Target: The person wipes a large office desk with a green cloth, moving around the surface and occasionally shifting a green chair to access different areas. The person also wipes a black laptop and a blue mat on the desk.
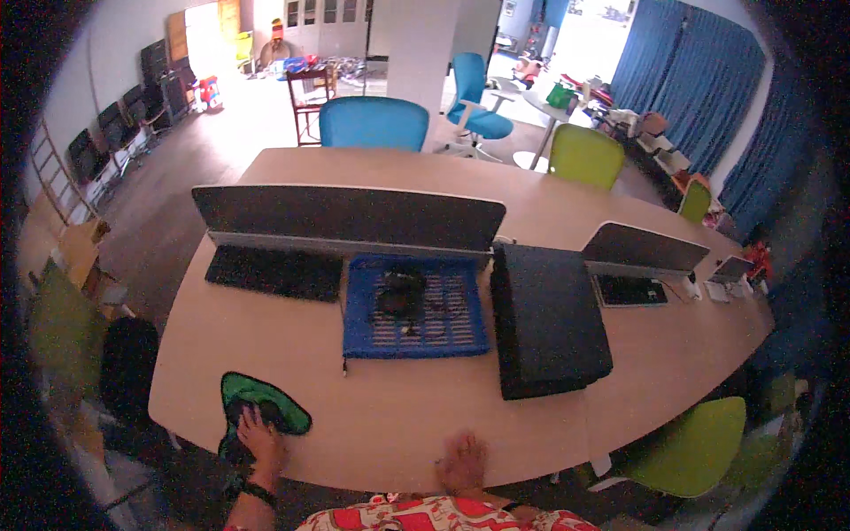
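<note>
My left hand [257, 435] rests on a green and black mouse pad [289, 413] near the table's front left edge. A dark shape beside and under its fingers may be a computer mouse or part of the pad's print; I cannot tell which. My right hand [463, 461], blurred, is over the light wood table [372, 425] at its front edge, fingers apart and nothing in it. Beyond my hands lies a blue slatted tray or pad [362, 335] with a black object and cables [400, 295] on it. A black keyboard [275, 272] lies to its left.
Large flat black items [551, 318] are stacked right of the blue tray. A low dark divider [352, 216] crosses the table; another keyboard [631, 291] sits farther right. Green chair [697, 451] stands at right, blue chair [374, 124] across the table.
</note>
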Demonstrator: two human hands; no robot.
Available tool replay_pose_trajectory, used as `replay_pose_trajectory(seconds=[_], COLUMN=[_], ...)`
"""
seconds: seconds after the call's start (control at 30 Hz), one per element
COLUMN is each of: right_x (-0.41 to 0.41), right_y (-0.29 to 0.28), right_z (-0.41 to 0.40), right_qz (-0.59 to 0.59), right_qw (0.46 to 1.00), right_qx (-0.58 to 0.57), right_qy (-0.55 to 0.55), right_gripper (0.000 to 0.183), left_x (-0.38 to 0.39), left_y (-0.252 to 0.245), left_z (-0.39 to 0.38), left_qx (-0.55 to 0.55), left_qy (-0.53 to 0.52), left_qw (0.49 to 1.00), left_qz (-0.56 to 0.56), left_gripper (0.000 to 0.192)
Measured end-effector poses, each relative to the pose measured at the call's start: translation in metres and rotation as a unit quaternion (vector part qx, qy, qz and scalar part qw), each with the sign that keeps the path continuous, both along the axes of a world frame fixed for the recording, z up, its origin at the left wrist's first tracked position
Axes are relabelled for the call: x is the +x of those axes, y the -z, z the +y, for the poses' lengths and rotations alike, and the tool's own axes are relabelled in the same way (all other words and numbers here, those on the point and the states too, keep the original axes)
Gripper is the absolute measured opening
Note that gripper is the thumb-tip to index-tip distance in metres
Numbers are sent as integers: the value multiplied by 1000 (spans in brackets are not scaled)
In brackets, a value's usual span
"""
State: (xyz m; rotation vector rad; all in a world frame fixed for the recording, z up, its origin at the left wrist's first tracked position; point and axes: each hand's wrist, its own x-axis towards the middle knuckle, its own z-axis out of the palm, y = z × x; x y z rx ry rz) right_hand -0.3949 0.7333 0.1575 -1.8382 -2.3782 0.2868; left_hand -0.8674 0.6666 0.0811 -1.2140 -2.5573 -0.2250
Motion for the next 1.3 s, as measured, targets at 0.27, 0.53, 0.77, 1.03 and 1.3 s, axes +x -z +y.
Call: replay_pose_trajectory(seconds=[0.27, 0.53, 0.77, 1.03, 1.3], right_x=[4, -53, -258, -415, -361], right_y=[-30, -24, -103, -88, -57], right_z=[-3, 8, 31, 34, 13], right_qz=[54, 177, 303, 27, 73], right_qw=[998, 984, 944, 984, 983], right_qx=[27, -14, 57, -62, -53], right_qy=[-28, -4, -118, -167, -162], right_gripper=[63, 71, 66, 81, 79], left_x=[121, 44, -38, -215, -257], left_y=[-119, -217, -232, -135, -72], left_z=[-22, 38, -31, -110, -76], left_qx=[-83, 200, 36, 48, 2], left_qy=[345, 295, 342, 67, 17], left_qw=[918, 895, 903, 984, 994], left_qz=[-174, -268, -259, -159, -104], left_gripper=[60, 49, 60, 57, 61])
